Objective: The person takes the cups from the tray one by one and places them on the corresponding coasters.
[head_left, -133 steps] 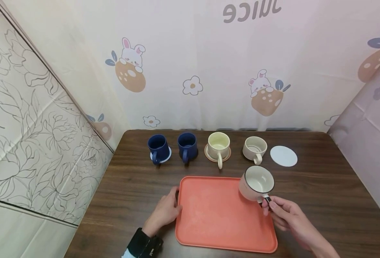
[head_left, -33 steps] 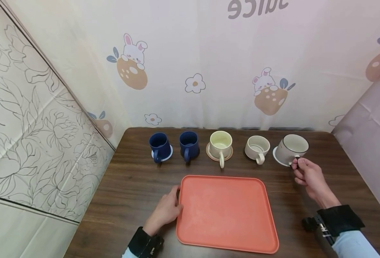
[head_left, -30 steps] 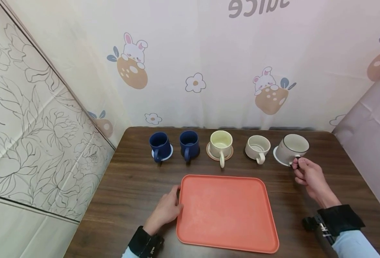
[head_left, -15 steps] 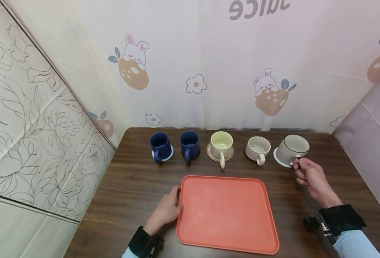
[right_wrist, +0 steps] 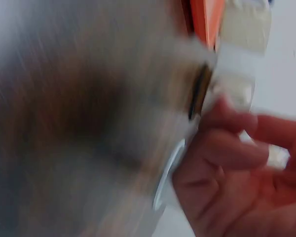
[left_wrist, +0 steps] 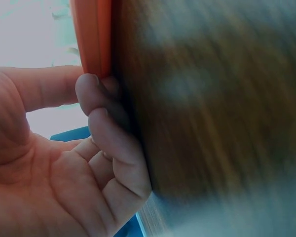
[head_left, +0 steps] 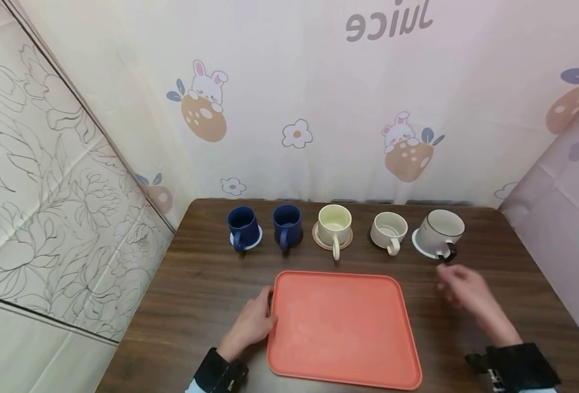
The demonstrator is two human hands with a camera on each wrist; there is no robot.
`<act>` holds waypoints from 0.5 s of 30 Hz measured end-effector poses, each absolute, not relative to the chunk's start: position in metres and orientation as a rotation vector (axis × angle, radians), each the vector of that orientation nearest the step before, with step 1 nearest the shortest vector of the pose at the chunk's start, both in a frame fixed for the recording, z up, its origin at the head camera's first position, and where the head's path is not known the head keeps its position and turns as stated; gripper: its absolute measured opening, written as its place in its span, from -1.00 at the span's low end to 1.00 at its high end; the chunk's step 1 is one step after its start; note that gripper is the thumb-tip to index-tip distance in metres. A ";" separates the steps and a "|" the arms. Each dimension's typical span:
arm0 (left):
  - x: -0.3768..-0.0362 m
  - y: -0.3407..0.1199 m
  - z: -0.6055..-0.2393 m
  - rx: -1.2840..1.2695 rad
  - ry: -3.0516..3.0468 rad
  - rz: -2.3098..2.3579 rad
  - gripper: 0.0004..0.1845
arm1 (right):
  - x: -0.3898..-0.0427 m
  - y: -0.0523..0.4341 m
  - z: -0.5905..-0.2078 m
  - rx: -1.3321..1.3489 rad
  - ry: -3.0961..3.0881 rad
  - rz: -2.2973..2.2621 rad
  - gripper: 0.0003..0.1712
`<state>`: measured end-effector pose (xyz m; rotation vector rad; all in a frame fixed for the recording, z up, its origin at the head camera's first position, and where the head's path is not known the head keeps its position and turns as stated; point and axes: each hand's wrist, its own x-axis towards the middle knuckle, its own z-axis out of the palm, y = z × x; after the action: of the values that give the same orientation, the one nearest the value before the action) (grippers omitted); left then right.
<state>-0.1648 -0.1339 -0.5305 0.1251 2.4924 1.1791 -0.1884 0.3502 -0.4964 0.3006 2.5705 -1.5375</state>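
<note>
Cream mug (head_left: 441, 233) stands clear; blurred right hand (head_left: 461, 292) hides nothing.

A dark wood-grain bench (head_left: 206, 284) stands in a corner closed off by hanging cloth. The back cloth (head_left: 319, 82) is cream, printed with rabbits perched on brown strawberries (head_left: 203, 109), small flowers (head_left: 296, 134) and the grey word "Juice" (head_left: 390, 23). The left panel (head_left: 48, 180) carries line-drawn peonies. The right panel (head_left: 565, 191) looks pale lilac, perhaps only from shade. The light is soft and even.
</note>
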 end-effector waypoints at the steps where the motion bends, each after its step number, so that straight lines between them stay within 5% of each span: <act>1: -0.166 -0.134 -0.530 0.128 2.490 1.188 -0.33 | -0.184 0.341 -0.499 0.250 2.560 -1.443 -0.55; 15: -0.171 -0.137 -0.531 0.122 2.483 1.157 -0.31 | -0.164 0.277 -0.519 -0.040 2.654 -0.802 -0.64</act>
<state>-0.1711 -0.1366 -0.5315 0.1218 2.4833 1.1571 -0.1642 0.2767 -0.5194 -0.0397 2.6540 -0.8021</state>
